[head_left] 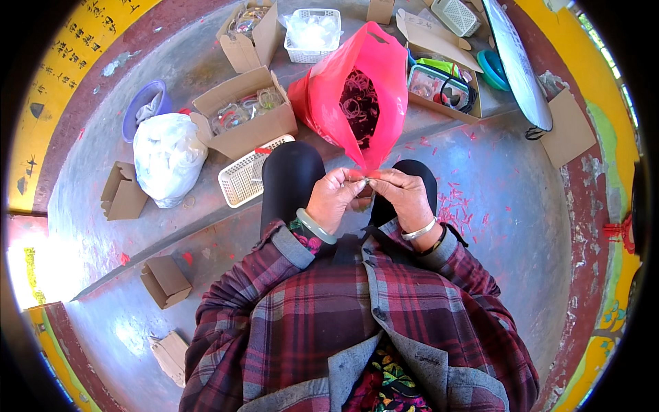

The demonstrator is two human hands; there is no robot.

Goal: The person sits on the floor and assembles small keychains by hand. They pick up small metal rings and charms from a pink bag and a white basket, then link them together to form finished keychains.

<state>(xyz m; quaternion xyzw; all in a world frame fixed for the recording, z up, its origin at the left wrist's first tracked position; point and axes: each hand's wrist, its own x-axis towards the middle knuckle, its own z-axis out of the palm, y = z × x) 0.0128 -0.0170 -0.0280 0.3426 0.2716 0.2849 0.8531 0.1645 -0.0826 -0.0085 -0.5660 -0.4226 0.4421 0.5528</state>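
My left hand [329, 200] and my right hand [406, 199] meet between my knees, fingertips pinched together. A tiny item sits between them, too small and covered to name. Just beyond the fingertips stands a large red plastic bag [314, 96], its mouth gaping toward me and its near edge close to or touching my fingers. Inside it lie many thin loops or rings [358, 103], pale and reddish against a dark heap. A pale bangle [316, 226] circles my left wrist, a silvery one [419, 231] my right.
Left of the bag are a cardboard box of ring-like items [237, 141], a cream plastic basket [233, 193], and a stuffed white bag [168, 154]. An open box with a clear container [473, 113] stands at right. Red scraps [454, 206] litter the floor beside my right knee.
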